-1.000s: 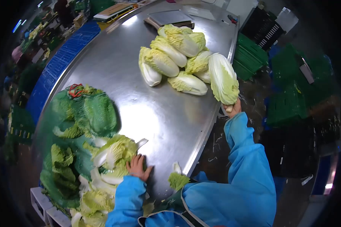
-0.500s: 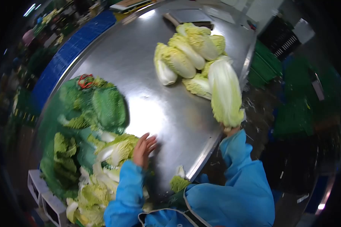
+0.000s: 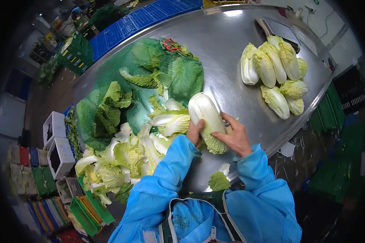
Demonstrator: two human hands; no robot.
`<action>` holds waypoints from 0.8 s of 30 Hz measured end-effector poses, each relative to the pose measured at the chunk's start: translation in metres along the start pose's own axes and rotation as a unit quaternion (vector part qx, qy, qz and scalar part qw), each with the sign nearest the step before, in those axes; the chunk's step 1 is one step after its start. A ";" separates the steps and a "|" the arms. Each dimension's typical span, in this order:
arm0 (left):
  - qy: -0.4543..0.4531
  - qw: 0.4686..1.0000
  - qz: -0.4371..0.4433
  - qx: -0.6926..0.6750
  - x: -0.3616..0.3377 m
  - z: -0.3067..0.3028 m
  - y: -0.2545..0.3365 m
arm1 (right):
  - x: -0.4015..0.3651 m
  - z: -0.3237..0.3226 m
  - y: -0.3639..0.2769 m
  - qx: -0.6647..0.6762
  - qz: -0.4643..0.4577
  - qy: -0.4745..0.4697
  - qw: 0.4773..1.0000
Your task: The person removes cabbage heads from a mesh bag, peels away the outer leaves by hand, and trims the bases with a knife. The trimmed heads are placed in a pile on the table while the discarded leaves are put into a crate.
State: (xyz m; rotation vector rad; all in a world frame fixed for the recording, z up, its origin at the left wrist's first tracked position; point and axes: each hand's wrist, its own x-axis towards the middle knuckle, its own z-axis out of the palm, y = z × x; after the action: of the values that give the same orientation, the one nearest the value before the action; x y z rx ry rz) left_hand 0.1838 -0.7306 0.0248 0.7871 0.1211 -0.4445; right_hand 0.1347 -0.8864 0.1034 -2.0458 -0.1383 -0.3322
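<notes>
over the table point(image 3: 222, 73) | left hand point(image 3: 195, 133), right hand point(image 3: 237, 137) clamped on cabbage point(image 3: 208, 117) from opposite sides

The single view comes from a camera on the person's head, facing forward and steeply down. The two sleeved blue arms point(image 3: 158, 174) reach up from the bottom edge, close by; the broad, shiny metal desk point(image 3: 223, 44) stretches away beyond them.
</notes>
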 end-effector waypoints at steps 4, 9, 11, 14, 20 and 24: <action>0.001 0.985 0.100 0.141 -0.018 0.014 0.031 | 0.009 0.002 -0.005 0.147 0.155 -0.073 0.974; 0.047 0.972 0.096 0.211 -0.023 0.008 0.047 | 0.022 -0.013 -0.008 0.007 0.114 -0.095 0.989; 0.039 0.962 0.080 0.257 -0.026 -0.002 0.051 | 0.029 -0.023 -0.008 -0.049 0.080 -0.121 0.988; -0.061 0.947 -0.027 0.314 -0.029 -0.024 0.073 | 0.054 -0.057 0.000 -0.112 -0.052 -0.184 0.975; -0.268 0.891 -0.261 0.258 -0.086 -0.095 0.083 | 0.051 -0.091 0.087 -0.047 0.117 -0.255 0.959; -0.179 0.962 -0.207 -0.019 -0.094 -0.040 0.072 | -0.022 -0.036 0.121 0.007 0.042 -0.056 0.997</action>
State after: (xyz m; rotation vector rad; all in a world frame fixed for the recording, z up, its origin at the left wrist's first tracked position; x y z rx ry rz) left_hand 0.1326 -0.6253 0.0694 0.6300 -0.0463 -0.9717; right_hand 0.1365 -0.9746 0.0106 -2.0512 -0.1225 -0.1629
